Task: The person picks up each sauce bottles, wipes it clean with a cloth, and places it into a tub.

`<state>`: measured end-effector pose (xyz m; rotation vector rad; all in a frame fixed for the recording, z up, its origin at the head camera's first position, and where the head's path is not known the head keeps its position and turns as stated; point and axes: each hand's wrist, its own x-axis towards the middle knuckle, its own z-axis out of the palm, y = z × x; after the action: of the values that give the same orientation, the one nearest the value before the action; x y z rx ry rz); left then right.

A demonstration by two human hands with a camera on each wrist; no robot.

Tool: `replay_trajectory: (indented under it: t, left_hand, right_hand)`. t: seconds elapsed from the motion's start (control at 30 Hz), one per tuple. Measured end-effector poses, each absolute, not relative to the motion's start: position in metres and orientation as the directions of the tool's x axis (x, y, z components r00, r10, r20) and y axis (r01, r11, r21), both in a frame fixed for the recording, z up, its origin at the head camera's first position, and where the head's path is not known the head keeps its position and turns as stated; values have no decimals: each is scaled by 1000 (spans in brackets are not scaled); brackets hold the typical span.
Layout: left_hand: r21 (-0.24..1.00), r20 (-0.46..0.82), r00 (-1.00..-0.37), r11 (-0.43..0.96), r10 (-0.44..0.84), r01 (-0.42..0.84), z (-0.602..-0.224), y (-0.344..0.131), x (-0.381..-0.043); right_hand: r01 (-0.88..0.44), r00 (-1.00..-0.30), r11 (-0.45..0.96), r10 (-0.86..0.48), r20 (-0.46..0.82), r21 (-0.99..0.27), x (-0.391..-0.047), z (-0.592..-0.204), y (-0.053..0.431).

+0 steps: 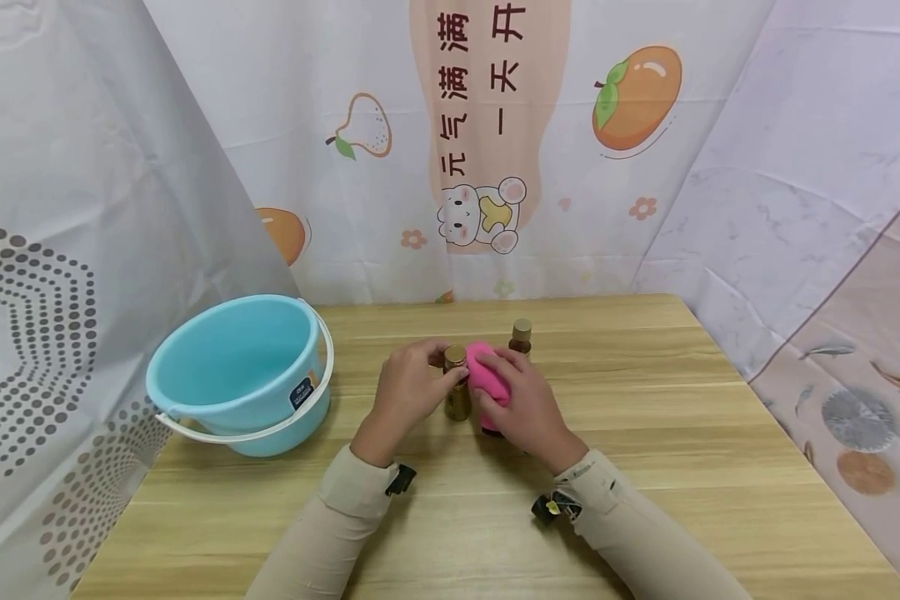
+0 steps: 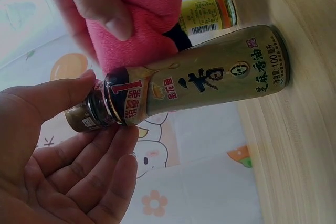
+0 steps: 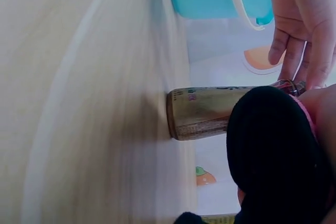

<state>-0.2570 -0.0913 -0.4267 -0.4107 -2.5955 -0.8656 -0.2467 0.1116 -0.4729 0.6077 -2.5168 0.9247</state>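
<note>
On the table a small sesame oil bottle (image 1: 457, 404) with a gold cap stands upright. My left hand (image 1: 407, 387) pinches its neck between thumb and fingers; the label faces the left wrist camera (image 2: 205, 77). Just to the right, my right hand (image 1: 521, 408) grips a soft pink cloth item (image 1: 487, 375) with a black side (image 3: 273, 145). This pink item lies against the bottle's upper part in the left wrist view. Its exact kind cannot be told. Behind my right hand stands a second bottle (image 1: 521, 333), partly hidden, with a yellow label (image 2: 202, 17).
A light blue bucket (image 1: 232, 354) with a white handle stands at the table's left. The wooden table (image 1: 645, 467) reaches back to a printed curtain (image 1: 330, 233). Patterned cloth (image 1: 810, 208) hangs at the right side.
</note>
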Motion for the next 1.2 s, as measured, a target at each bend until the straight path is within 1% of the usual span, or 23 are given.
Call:
replay_trajectory:
  t: [0.17, 0.4, 0.6, 0.9, 1.2]
  left_hand:
    - [516, 434, -887, 765, 156, 386, -426, -92, -256]
    - [521, 432, -889, 762, 153, 384, -425, -91, -256]
    - [528, 428, -891, 758, 150, 382, -425, -91, -256]
    - [525, 421, -895, 764, 150, 375, -425, -92, -255]
    - [532, 419, -895, 756, 155, 381, -424, -92, -255]
  right_hand:
    - [-491, -851, 708, -263, 455, -508, -247, -477, 111]
    - [-434, -894, 740, -282, 349, -514, -248, -485, 110]
    - [-409, -910, 760, -302, 283, -505, -251, -492, 112]
    - [-442, -895, 759, -338, 290, -479, -253, -495, 113]
    - [-444, -891, 742, -304, 338, -503, -249, -486, 113]
